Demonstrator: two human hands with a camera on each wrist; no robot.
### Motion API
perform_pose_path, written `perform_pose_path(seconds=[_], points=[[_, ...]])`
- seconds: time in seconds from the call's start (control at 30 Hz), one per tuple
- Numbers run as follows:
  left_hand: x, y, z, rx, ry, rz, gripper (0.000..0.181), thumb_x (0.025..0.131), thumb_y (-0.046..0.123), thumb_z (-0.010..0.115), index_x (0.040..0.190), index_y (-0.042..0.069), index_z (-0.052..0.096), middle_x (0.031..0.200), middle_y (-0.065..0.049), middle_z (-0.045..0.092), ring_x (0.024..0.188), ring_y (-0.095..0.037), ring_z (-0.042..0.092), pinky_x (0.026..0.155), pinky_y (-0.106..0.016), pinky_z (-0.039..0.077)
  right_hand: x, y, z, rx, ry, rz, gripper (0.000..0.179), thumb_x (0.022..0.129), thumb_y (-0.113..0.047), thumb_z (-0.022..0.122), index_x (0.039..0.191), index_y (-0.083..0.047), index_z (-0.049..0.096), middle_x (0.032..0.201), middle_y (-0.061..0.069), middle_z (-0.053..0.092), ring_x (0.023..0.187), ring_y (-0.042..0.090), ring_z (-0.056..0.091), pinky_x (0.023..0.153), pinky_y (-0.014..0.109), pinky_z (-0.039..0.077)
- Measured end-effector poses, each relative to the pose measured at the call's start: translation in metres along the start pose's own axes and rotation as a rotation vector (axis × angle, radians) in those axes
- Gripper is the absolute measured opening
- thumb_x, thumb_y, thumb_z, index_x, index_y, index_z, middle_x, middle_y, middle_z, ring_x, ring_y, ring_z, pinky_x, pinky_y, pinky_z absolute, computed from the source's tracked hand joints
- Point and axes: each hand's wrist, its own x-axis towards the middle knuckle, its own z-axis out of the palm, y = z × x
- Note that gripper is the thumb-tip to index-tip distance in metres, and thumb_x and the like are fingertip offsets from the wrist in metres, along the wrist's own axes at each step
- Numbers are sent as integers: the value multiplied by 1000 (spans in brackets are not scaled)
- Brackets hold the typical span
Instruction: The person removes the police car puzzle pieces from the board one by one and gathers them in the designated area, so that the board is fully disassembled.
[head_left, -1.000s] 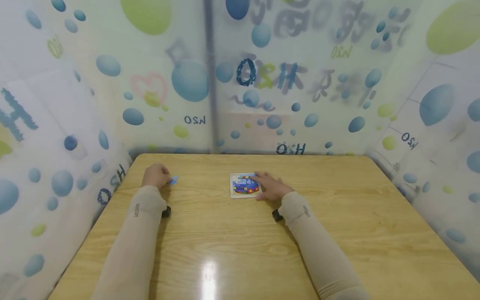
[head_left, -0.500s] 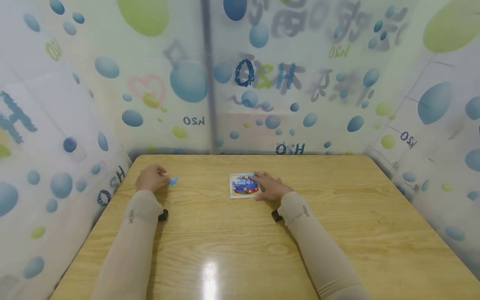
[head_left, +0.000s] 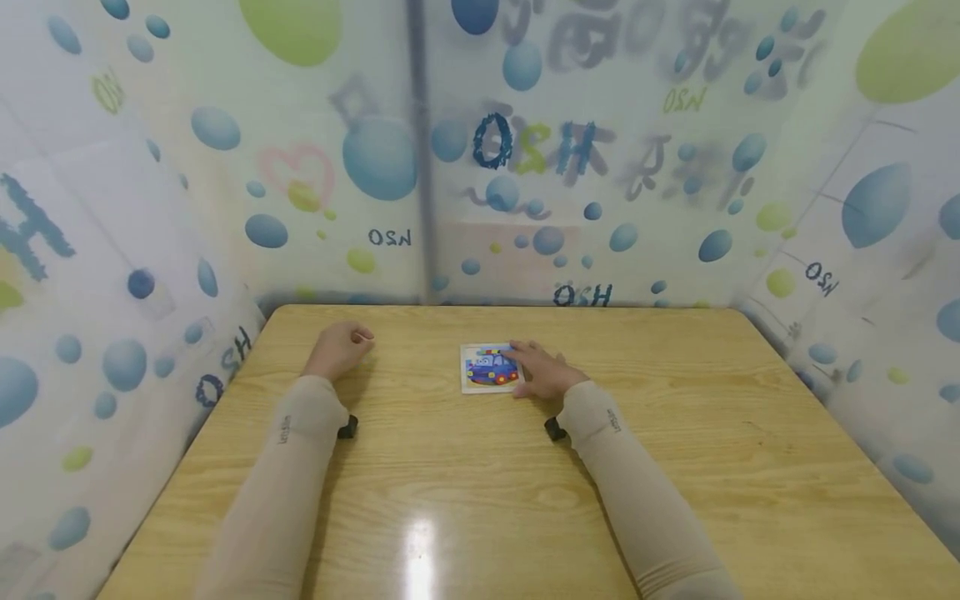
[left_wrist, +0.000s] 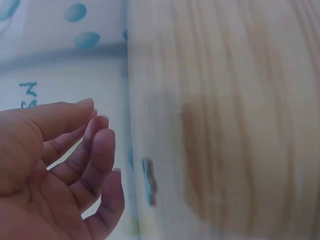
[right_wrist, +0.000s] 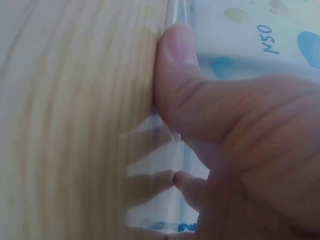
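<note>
A small square picture puzzle point(head_left: 483, 368) with a blue cartoon car lies on the table. My right hand point(head_left: 547, 372) holds it at its right side, fingers over the far corner and thumb at the near corner. The right wrist view shows that thumb point(right_wrist: 182, 80) against the board's thin edge. Farther left, my left hand point(head_left: 339, 348) is over the table, fingers loosely curled. In the left wrist view its thumb and fingertips point(left_wrist: 102, 122) are close together with nothing visible between them. A thin bluish piece point(left_wrist: 149, 182) lies on the table apart from them; the head view does not show it.
The wooden table point(head_left: 450, 467) reaches back to a wall point(head_left: 322, 192) with printed blue and green drops. Similar walls stand on the left and right. A black wrist camera point(head_left: 347, 427) sits under the left cuff, another point(head_left: 555, 429) under the right.
My left hand first drew slightly left from the blue piece, then moved right, and the piece left sight in the head view. The right hand and puzzle stay in place.
</note>
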Motion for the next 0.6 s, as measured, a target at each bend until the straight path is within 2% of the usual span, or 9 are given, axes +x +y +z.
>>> perform_pose_path(seconds=[0.1, 0.27, 0.37, 0.43, 0.6], points=[[4, 15, 4, 1, -68, 19, 29, 104, 22, 57, 123, 0, 64, 127, -27, 61, 113, -40, 61, 93, -53, 52, 0, -1, -1, -1, 3, -3, 78, 98, -32, 69, 162, -17, 27, 170, 8, 10, 155, 38, 3, 114, 75, 3], [7, 37, 6, 9, -150, 52, 33, 106, 25, 55, 128, 2, 63, 126, -25, 62, 104, -35, 67, 86, -48, 56, -2, -2, -2, 11, 6, -5, 77, 97, -31, 69, 161, -17, 28, 170, 9, 11, 155, 38, 3, 114, 75, 3], [8, 47, 10, -23, -169, 65, 35, 106, 23, 54, 134, 3, 60, 125, -24, 63, 104, -35, 67, 86, -48, 56, -1, -3, -2, 16, 4, -5, 78, 97, -31, 69, 161, -18, 28, 170, 8, 10, 155, 37, 3, 114, 75, 3], [9, 54, 15, -29, -177, 96, 35, 107, 21, 53, 136, 2, 60, 128, -23, 62, 109, -36, 65, 88, -49, 55, -2, -4, -2, 18, 3, -2, 78, 97, -31, 69, 161, -18, 28, 170, 7, 10, 155, 36, 3, 114, 75, 2], [14, 72, 35, -10, -184, 149, 32, 107, 17, 53, 131, 1, 64, 134, -22, 61, 120, -37, 59, 98, -50, 52, -2, -4, -2, 26, 5, 1, 78, 97, -30, 70, 161, -18, 28, 170, 7, 11, 155, 37, 3, 114, 75, 2]])
